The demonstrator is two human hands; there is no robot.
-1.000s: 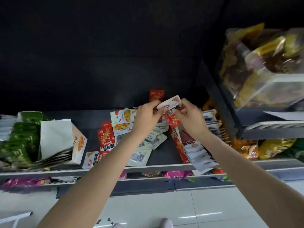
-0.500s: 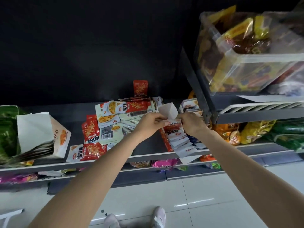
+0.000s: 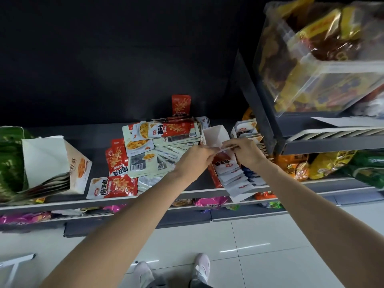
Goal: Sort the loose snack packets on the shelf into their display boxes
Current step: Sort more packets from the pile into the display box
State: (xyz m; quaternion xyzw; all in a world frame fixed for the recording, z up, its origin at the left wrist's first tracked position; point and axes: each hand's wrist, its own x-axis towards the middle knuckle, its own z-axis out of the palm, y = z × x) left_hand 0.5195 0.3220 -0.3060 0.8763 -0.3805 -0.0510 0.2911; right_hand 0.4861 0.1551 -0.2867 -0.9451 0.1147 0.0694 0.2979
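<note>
The loose packets [image 3: 158,150] heaped mid-shelf are cream with orange-yellow food pictures or red with gold strands and white lettering, some showing black barcodes, and one red packet [image 3: 180,106] stands against the black back wall [image 3: 104,59]. The display box [image 3: 215,136] at the hands is white inside and red outside, holding white packets [image 3: 234,177] with red patches, while the box [image 3: 62,163] at the left is cream with an orange picture, beside green packs [image 3: 10,154]. At the right, a clear bin [image 3: 324,65] holds yellow and dark brown bags, magenta wrappers [image 3: 209,201] lie on the lower shelf, and the floor [image 3: 270,246] is glossy white tile.
</note>
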